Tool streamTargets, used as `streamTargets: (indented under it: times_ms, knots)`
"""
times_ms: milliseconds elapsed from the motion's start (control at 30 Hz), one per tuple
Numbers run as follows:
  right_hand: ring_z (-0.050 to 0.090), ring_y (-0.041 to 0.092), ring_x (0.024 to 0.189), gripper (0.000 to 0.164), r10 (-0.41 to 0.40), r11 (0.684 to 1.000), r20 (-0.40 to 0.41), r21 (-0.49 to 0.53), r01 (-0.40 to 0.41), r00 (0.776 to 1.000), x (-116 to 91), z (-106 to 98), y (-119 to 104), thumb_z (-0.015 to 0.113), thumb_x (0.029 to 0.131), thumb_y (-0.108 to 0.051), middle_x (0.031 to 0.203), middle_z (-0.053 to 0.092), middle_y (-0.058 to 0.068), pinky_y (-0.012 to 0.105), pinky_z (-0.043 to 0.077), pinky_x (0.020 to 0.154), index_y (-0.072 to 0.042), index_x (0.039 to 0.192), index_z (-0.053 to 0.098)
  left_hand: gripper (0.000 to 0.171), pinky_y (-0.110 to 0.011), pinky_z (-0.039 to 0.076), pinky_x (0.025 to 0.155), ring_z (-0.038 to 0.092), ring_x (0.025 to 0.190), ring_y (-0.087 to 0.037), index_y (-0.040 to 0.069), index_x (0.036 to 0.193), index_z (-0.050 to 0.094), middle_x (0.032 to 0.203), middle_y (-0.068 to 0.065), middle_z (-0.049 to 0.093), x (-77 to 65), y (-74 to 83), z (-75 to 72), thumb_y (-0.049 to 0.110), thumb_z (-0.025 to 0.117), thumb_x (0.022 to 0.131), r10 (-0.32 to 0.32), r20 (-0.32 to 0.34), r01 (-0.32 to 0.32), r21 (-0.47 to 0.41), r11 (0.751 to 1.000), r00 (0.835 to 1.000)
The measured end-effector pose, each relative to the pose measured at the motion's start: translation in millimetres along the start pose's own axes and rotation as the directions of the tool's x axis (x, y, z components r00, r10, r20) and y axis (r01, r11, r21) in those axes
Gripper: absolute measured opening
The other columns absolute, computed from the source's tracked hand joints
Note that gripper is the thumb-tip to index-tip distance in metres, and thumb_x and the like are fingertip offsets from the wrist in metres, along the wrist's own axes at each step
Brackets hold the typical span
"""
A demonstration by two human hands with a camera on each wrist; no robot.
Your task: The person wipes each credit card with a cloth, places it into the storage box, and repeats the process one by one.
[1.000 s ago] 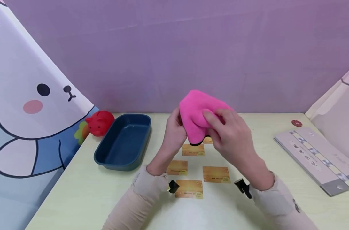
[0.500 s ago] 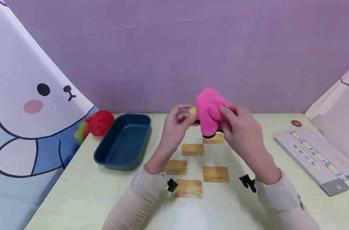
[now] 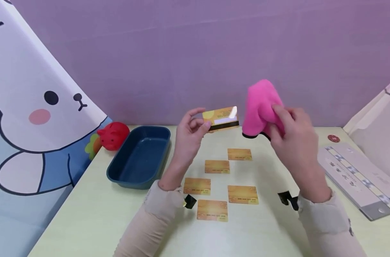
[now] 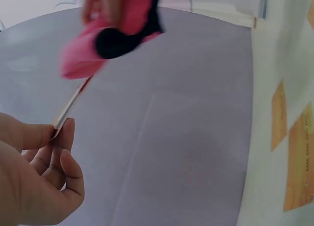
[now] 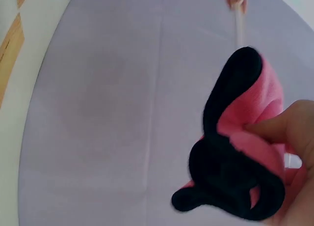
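Pinching a gold rectangular plastic card (image 3: 220, 121) by its left end near frame centre, the left hand (image 3: 189, 135) is holding its long axis rightward, toward a bunched pink cloth (image 3: 259, 101) the right hand (image 3: 297, 142) is pinching.

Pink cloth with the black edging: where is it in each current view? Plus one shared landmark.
Head: pink cloth is right of centre, a little above mid-height.
Left wrist: at the top, left of centre, blurred.
Right wrist: lower right, with much of its black edging showing.
Shared landmark: the right hand, holding the cloth in all three.
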State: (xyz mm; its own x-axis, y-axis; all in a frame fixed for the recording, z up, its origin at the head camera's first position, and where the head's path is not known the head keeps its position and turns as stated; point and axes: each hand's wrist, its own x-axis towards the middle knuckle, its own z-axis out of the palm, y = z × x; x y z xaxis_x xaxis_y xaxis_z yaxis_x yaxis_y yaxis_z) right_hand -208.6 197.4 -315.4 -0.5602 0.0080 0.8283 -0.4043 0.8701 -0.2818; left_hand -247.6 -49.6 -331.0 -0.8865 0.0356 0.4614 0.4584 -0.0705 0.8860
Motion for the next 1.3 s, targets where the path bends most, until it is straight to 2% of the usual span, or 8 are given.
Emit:
streamTargets:
  times_ms: [133,267,367,600,833,1000,1133,1300]
  knots:
    - [0.06,0.043,0.094,0.036,-0.159,0.984,-0.054,0.073,0.162,0.986,-4,7,-18,0.071,0.09,-0.012,0.104,0.064,0.029,0.057,0.054,0.07,-0.004,0.125,0.069,0.034,-0.023,0.048,0.07,0.064,0.076,-0.023,0.003,0.128,0.06,0.09,-0.024,0.069,-3.5,-5.2,8.2,0.004,0.066,0.095,0.008,0.016,-0.009,0.076,0.997,1.0]
    - [0.063,0.041,0.088,0.036,-0.297,0.946,-0.061,0.115,0.303,0.953,-12,20,-37,0.076,0.088,-0.013,0.102,0.066,0.027,0.052,0.057,0.071,-0.004,0.123,0.071,0.031,-0.023,0.051,0.075,0.066,0.085,-0.026,0.0,0.125,0.058,0.098,-0.024,0.069,-9.7,-7.2,15.2,-0.004,0.061,0.095,0.02,0.041,-0.025,0.125,0.992,0.999]
    - [0.063,0.038,0.089,0.036,-0.348,0.927,-0.025,0.138,0.348,0.937,-20,28,-46,0.075,0.087,-0.011,0.102,0.066,0.024,0.05,0.057,0.074,-0.006,0.122,0.071,0.029,-0.024,0.05,0.08,0.061,0.091,-0.018,-0.001,0.123,0.057,0.103,-0.02,0.065,-14.0,-8.4,17.8,-0.006,0.058,0.094,0.021,0.067,-0.028,0.106,0.994,0.998]
    - [0.062,0.037,0.093,0.034,-0.317,0.941,0.026,0.132,0.311,0.948,-27,32,-49,0.074,0.087,-0.009,0.104,0.065,0.02,0.049,0.058,0.071,-0.009,0.121,0.072,0.038,-0.025,0.051,0.082,0.058,0.094,-0.014,0.003,0.131,0.057,0.108,-0.018,0.062,-16.3,-10.3,20.4,-0.006,0.058,0.094,-0.035,0.089,0.037,-0.015,0.999,0.995]
    - [0.06,0.039,0.084,0.036,-0.282,0.954,0.029,0.112,0.277,0.959,-24,29,-45,0.079,0.083,-0.008,0.106,0.066,0.019,0.051,0.055,0.058,-0.01,0.118,0.073,0.042,-0.022,0.048,0.068,0.058,0.077,-0.015,0.004,0.133,0.058,0.096,-0.021,0.067,-15.7,-4.8,22.8,-0.01,0.057,0.094,-0.087,0.067,0.085,0.03,0.996,0.994]
    - [0.06,0.04,0.084,0.036,-0.27,0.96,0.056,0.095,0.264,0.961,-23,27,-40,0.08,0.083,-0.009,0.106,0.066,0.021,0.051,0.055,0.059,-0.008,0.118,0.073,0.034,-0.023,0.049,0.07,0.063,0.084,-0.016,0.002,0.123,0.061,0.104,-0.021,0.073,-14.5,-2.8,22.7,-0.013,0.054,0.093,-0.092,0.068,0.087,0.08,0.993,0.993]
    - [0.061,0.041,0.087,0.036,-0.25,0.967,0.08,0.077,0.244,0.965,-21,24,-35,0.08,0.083,-0.009,0.103,0.066,0.023,0.053,0.057,0.063,-0.007,0.118,0.073,0.027,-0.025,0.053,0.072,0.066,0.084,-0.02,0.003,0.119,0.063,0.1,-0.021,0.074,-13.3,-1.4,20.8,-0.008,0.058,0.094,-0.072,0.075,0.063,0.116,0.991,0.995]
    - [0.062,0.042,0.091,0.034,-0.206,0.978,0.108,0.041,0.203,0.973,-18,21,-29,0.076,0.086,-0.009,0.104,0.065,0.025,0.056,0.056,0.062,-0.008,0.119,0.072,0.028,-0.033,0.06,0.081,0.072,0.085,-0.025,0.002,0.122,0.062,0.099,-0.024,0.073,-10.8,1.0,18.0,-0.003,0.063,0.095,-0.06,0.104,0.052,0.076,0.996,0.993]
